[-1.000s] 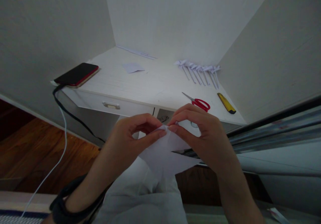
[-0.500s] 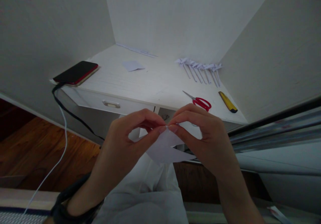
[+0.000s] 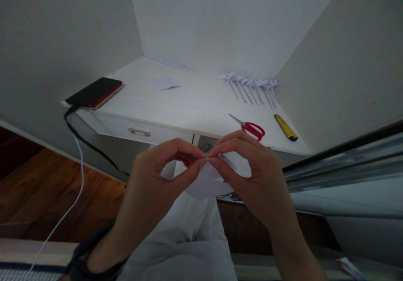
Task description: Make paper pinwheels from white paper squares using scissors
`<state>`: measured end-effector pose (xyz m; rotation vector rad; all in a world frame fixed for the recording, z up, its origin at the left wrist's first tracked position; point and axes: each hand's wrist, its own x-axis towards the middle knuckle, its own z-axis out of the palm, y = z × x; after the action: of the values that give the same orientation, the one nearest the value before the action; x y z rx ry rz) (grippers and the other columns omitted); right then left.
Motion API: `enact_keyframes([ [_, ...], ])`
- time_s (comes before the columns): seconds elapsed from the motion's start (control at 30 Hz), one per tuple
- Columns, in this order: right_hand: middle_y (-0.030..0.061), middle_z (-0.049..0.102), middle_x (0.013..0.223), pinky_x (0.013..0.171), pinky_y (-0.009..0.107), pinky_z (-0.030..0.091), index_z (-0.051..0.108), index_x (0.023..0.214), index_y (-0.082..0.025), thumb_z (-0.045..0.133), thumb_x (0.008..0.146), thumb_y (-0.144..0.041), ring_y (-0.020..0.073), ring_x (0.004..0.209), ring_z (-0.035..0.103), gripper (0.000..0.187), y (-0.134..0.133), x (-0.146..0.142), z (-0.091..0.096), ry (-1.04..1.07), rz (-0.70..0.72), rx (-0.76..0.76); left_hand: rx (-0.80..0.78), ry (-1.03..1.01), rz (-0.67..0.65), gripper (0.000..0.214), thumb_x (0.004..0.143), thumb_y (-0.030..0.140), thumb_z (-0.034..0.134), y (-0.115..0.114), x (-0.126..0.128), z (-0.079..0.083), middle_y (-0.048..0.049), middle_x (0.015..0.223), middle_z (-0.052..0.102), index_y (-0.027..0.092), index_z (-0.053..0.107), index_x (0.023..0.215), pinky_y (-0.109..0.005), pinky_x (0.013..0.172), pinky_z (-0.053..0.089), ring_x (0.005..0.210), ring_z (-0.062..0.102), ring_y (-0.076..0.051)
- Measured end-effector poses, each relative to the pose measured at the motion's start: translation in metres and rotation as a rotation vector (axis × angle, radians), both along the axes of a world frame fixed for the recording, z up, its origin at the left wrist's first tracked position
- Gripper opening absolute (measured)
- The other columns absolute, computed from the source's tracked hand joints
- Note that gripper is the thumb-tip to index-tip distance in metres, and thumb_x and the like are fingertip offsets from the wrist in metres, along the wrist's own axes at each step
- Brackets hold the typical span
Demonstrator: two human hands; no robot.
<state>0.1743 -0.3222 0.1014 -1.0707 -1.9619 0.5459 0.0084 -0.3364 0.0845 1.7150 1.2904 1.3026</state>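
My left hand and my right hand meet in front of me, below the desk's front edge. Both pinch the top corner of a folded white paper between thumb and fingertips. The paper hangs down between my palms, above my lap. A dark band sits on my left wrist.
A white desk stands ahead in a corner between walls. On it lie a red-edged phone with cables at the left, a small folded paper, a row of several paper pinwheels, red-handled scissors and a yellow utility knife.
The paper has been drawn up between my hands, so less of it hangs below. Both hands rose slightly and kept their pinch at the top corner.
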Motion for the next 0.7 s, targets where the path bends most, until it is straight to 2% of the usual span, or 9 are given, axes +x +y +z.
enact_keyframes([
  [0.23, -0.0007, 0.065, 0.081, 0.071, 0.022, 0.048, 0.067, 0.078, -0.018, 0.068, 0.080, -0.011, 0.0110, 0.078, 0.061, 0.007, 0.0013, -0.0017, -0.0014, 0.011, -0.011, 0.019, -0.048, -0.033, 0.015, 0.013, 0.075, 0.016, 0.072, 0.0007, -0.0038, -0.0022, 0.0127, 0.066, 0.065, 0.028, 0.068, 0.073, -0.011, 0.058, 0.042, 0.061, 0.056, -0.004],
  [0.7, -0.0004, 0.065, 0.081, 0.072, 0.018, 0.047, 0.069, 0.078, -0.015, 0.067, 0.080, -0.010, 0.0086, 0.078, 0.061, 0.005, -0.0002, -0.0027, -0.0017, 0.009, 0.011, 0.021, -0.067, -0.067, -0.024, 0.013, 0.076, 0.014, 0.070, 0.0006, -0.0052, -0.0014, 0.0113, 0.069, 0.067, 0.027, 0.068, 0.073, -0.011, 0.062, 0.045, 0.065, 0.059, -0.005],
])
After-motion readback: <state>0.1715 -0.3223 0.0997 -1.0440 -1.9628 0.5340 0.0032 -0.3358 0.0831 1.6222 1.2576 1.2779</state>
